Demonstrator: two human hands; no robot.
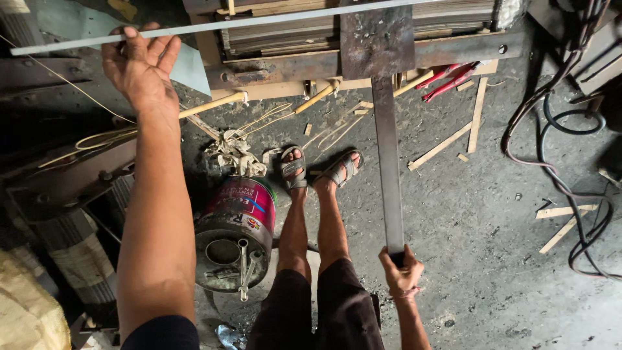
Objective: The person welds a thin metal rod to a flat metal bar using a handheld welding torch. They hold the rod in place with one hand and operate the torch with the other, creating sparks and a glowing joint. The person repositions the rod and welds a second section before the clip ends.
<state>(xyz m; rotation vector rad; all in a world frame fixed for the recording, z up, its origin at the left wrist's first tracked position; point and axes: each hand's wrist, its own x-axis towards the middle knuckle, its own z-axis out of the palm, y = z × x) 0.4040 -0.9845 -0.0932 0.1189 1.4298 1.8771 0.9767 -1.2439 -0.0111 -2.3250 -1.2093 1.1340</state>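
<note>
My left hand [139, 68] reaches forward and its fingers curl over a long thin pale strip [259, 21] that lies across the top of a rusty metal machine [376, 45]. My right hand [402, 269] is closed around the near end of a long flat steel lever bar [387, 162] that runs from the machine toward me. I sit with both legs out, sandalled feet [317, 170] on the concrete floor between my arms.
A pink paint tin [236, 227] holding spanners stands by my left knee, with a rag bundle [232, 152] beyond it. Red-handled cutters [453, 78], wood offcuts [447, 139] and black cables [557, 168] lie to the right. Dark machinery and a roller [71, 240] stand on the left.
</note>
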